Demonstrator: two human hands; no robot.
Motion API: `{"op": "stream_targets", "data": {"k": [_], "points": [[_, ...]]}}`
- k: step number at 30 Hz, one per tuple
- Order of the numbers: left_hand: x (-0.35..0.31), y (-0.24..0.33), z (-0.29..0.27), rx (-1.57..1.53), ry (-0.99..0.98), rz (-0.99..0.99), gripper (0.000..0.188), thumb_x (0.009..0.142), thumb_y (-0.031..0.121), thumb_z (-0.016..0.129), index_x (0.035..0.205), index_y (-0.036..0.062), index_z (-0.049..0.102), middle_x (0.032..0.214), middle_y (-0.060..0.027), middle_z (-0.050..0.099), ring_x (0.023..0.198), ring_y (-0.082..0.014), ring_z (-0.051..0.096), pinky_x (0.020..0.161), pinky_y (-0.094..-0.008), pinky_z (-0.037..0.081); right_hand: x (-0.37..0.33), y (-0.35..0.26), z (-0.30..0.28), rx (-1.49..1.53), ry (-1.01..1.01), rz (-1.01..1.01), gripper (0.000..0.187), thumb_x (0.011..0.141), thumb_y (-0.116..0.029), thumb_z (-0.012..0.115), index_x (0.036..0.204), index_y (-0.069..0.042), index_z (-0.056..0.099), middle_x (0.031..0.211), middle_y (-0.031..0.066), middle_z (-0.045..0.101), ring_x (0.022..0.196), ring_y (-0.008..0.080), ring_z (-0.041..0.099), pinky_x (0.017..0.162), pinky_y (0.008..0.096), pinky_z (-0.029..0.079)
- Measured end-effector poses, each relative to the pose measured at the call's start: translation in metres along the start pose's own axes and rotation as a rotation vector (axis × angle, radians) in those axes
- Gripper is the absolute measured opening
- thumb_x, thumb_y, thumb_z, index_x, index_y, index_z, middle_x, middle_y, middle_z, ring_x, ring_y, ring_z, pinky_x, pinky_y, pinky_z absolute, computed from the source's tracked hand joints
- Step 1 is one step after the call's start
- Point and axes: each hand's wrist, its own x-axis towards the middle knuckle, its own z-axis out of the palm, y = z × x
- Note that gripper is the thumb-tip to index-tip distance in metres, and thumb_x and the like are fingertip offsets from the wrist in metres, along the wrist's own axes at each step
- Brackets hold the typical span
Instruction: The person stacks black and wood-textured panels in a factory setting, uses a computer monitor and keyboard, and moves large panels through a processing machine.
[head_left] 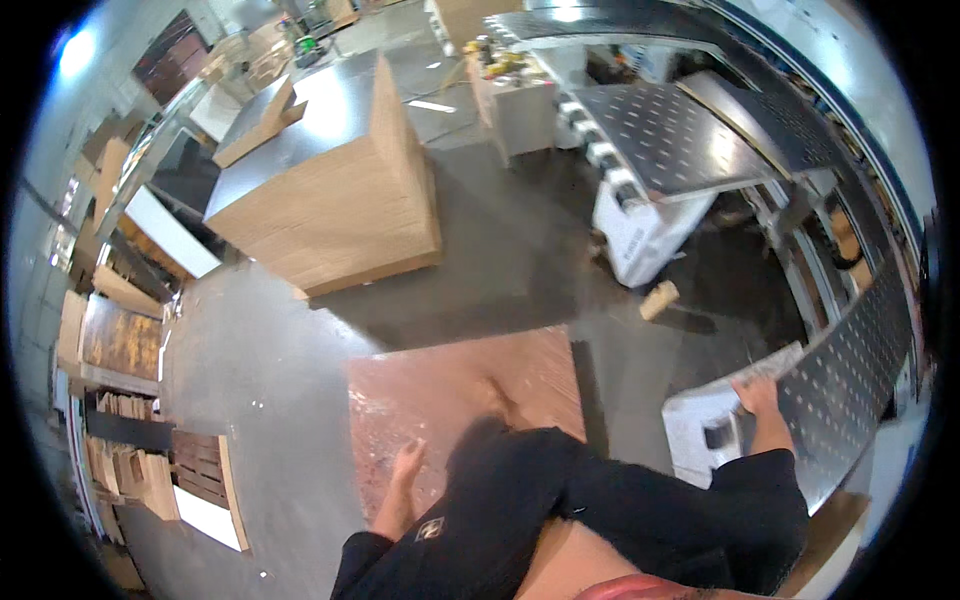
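My left hand (408, 464) hangs low at my side, over a reddish-brown sheet (465, 375) spread on the floor. Its fingers look loose, with nothing visible in them. To the right, my right hand (757, 393) rests at the corner where the white-grey end housing (695, 410) of a machine meets its dark table with rows of pale spots (850, 385). Those fingers lie over the edge and hold no loose thing that I can see. A dark patch marks the housing's side below this hand.
Ahead on the left stands a tall stack of wood panels (330, 215) with a glossy dark top. A second spotted machine table (680, 135) juts out at the far right, with a small wooden block (659, 300) on the floor below. Board offcuts (125, 470) line the left side.
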Motion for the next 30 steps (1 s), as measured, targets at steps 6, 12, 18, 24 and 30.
{"op": "stream_targets", "data": {"k": [6,12,18,24,30], "points": [[0.181,0.147,-0.012,0.169,0.202,0.227,0.066,0.096,0.040,0.074,0.140,-0.0060,0.057,0.118,-0.0162,0.071,0.094,-0.0202,0.069,0.080,-0.0348,0.057,0.074,-0.139,0.064,0.351,-0.508,-0.035,0.065,0.103,-0.057,0.051,0.128,0.001,0.069,0.139,0.0207,0.064,0.136,0.0349,0.056,0.115,0.0438,0.040],[0.246,0.350,-0.042,0.454,0.083,0.303,0.083,0.092,0.052,0.073,0.147,-0.0060,0.051,0.144,-0.0249,0.060,0.138,-0.0356,0.055,0.114,-0.0411,0.044,0.171,-0.383,-0.105,0.778,-0.206,-0.394,0.047,0.103,-0.041,0.057,0.125,-0.001,0.070,0.135,0.0181,0.067,0.127,0.0351,0.061,0.108,0.0421,0.046],[0.341,0.558,0.005,0.335,0.076,0.489,0.082,0.096,0.053,0.068,0.151,-0.0034,0.047,0.133,-0.0233,0.067,0.117,-0.0313,0.067,0.100,-0.0414,0.053,0.393,-0.399,-0.237,1.067,0.238,-0.262,0.039,0.107,-0.028,0.059,0.131,0.002,0.067,0.129,0.0115,0.070,0.122,0.0223,0.063,0.107,0.0355,0.046],[0.473,0.737,0.086,0.285,-0.058,0.443,0.084,0.097,0.048,0.072,0.154,-0.0043,0.039,0.124,-0.0189,0.071,0.105,-0.0242,0.069,0.086,-0.0372,0.056,0.635,-0.355,-0.301,1.335,0.716,-0.059,0.046,0.109,-0.032,0.056,0.141,0.001,0.060,0.134,0.0152,0.067,0.125,0.0240,0.063,0.109,0.0355,0.046],[0.545,0.889,0.181,0.101,-0.321,0.470,0.073,0.101,0.038,0.068,0.156,-0.0018,0.039,0.131,-0.0170,0.068,0.115,-0.0245,0.066,0.095,-0.0374,0.053,0.759,-0.367,-0.354,1.167,0.598,0.014,0.053,0.104,-0.032,0.065,0.145,-0.001,0.055,0.141,0.0203,0.062,0.131,0.0263,0.060,0.111,0.0364,0.044]]}}
